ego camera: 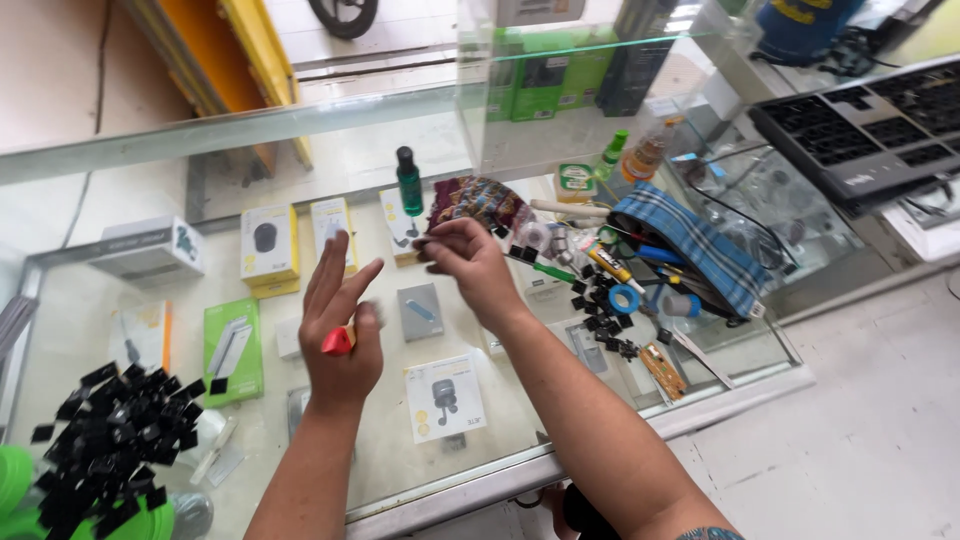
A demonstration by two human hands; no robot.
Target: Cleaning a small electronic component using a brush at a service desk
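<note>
My left hand (341, 318) is raised over the glass counter (620, 415), fingers spread upward, with a small red piece (338, 341) pinched between thumb and palm. My right hand (468, 262) reaches across in front of it, fingertips pinched together on something tiny and dark that I cannot make out. Just beyond the right hand stand a green bottle with a black cap (408, 183) and a crumpled patterned cloth (478, 201). Small black square pieces (598, 305) lie scattered to the right of my right wrist.
A big heap of black square pieces (108, 440) sits at the left over green tape rolls. A blue plaid pouch (682, 243) with tools, glue tubes and blue tape lies at right. Boxed gadgets show under the glass. A black keyboard (862, 128) is far right.
</note>
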